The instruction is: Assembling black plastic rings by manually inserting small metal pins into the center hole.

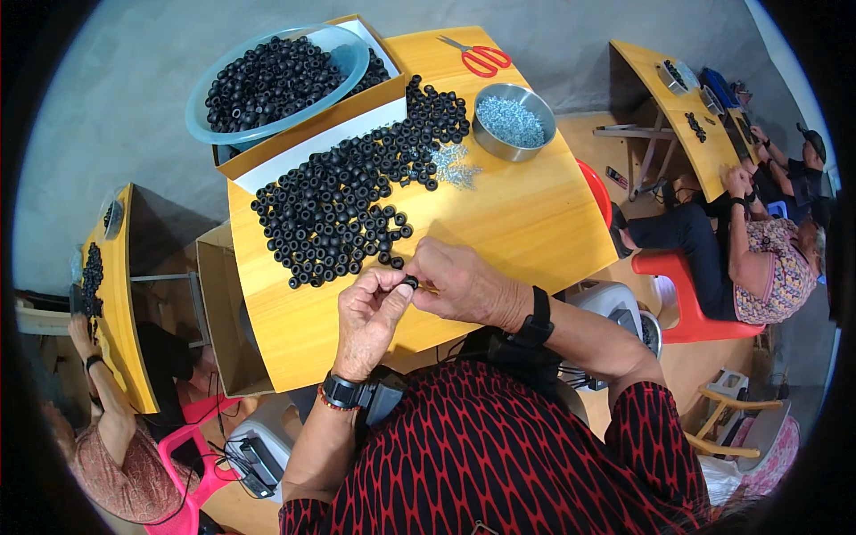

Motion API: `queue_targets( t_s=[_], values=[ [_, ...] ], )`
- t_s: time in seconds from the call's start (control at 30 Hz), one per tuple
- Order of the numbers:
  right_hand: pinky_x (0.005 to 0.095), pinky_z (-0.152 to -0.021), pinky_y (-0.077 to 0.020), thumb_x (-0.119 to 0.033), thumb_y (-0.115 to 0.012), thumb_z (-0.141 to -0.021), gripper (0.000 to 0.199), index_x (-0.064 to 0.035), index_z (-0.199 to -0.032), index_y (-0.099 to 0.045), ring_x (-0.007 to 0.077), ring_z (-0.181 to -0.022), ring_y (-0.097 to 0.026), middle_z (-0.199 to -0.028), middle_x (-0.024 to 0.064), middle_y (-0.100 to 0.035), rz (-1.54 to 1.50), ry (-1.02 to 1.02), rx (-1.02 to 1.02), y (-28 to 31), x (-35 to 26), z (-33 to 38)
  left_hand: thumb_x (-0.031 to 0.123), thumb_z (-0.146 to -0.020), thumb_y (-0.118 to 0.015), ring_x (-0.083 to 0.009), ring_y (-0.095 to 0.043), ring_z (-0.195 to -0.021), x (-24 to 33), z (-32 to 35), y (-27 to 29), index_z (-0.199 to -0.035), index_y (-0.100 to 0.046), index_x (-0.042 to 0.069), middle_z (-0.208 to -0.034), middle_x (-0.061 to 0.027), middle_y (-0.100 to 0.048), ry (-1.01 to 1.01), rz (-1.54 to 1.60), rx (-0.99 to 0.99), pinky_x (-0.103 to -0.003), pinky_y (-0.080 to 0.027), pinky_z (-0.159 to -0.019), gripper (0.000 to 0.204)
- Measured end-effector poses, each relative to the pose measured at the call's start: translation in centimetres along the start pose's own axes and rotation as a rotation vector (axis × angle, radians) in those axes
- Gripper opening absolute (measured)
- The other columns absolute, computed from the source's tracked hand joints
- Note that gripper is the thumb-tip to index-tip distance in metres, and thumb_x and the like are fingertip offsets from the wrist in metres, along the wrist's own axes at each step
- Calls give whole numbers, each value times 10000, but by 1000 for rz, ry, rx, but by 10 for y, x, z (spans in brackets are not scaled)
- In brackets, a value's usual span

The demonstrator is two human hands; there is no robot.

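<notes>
Near the front edge of the wooden table (pixel 526 227), my left hand (pixel 367 314) pinches a small black ring-shaped part (pixel 410 282) between thumb and forefinger. Close against it, my right hand (pixel 464 281) is closed on a thin yellowish-brown stick-like tool (pixel 431 289), whose tip is at the black part; most of it is hidden by the fingers. Just beyond my hands spreads a heap of similar black parts (pixel 325 209). Beside the heap's right end lies a small scatter of tiny silvery pieces (pixel 456 169), too small to name.
A translucent blue basin (pixel 198 132) full of black parts rests in a cardboard box (pixel 312 125) at the far left. Red-handled scissors (pixel 481 59) and a metal bowl (pixel 513 153) of silvery pieces stand far right. Other people sit at tables on both sides; a red stool (pixel 682 294) is right.
</notes>
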State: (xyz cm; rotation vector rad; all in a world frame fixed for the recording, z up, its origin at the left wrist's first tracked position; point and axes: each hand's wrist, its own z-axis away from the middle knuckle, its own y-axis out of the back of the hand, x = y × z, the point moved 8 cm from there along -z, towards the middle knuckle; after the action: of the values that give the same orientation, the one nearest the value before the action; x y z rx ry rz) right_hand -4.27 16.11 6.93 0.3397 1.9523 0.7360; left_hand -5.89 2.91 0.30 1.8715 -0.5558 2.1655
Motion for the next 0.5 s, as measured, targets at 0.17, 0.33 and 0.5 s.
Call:
queue_targets(
  t_s=[0.17,0.33,0.5],
  values=[
    [444,-684,-511,-104,-696,-818,255,-18,-940,-489,364,-804,-604,-859,149,-529,92,63,-22,-4,-5,1,-1,-938,-665,-65,-600,-814,-1,0,-3,-1008,-654,-23,-908,-8,-658,13,74,14,-229,-505,-769,74],
    [443,-692,-511,-91,-672,-837,215,-20,-937,-495,359,-805,-604,-858,146,-525,128,59,-49,-1,-11,-2,1,-934,-671,-37,-576,-756,2,2,-4,-943,-634,0,-865,10,-649,-43,49,102,-202,-488,-700,38],
    [443,-707,-512,-67,-644,-859,175,-12,-969,-520,356,-811,-601,-868,145,-529,112,49,-73,0,-14,-5,-3,-927,-669,-12,-538,-702,0,3,-4,-935,-622,7,-831,31,-629,-40,28,139,-180,-460,-640,49]
  ],
)
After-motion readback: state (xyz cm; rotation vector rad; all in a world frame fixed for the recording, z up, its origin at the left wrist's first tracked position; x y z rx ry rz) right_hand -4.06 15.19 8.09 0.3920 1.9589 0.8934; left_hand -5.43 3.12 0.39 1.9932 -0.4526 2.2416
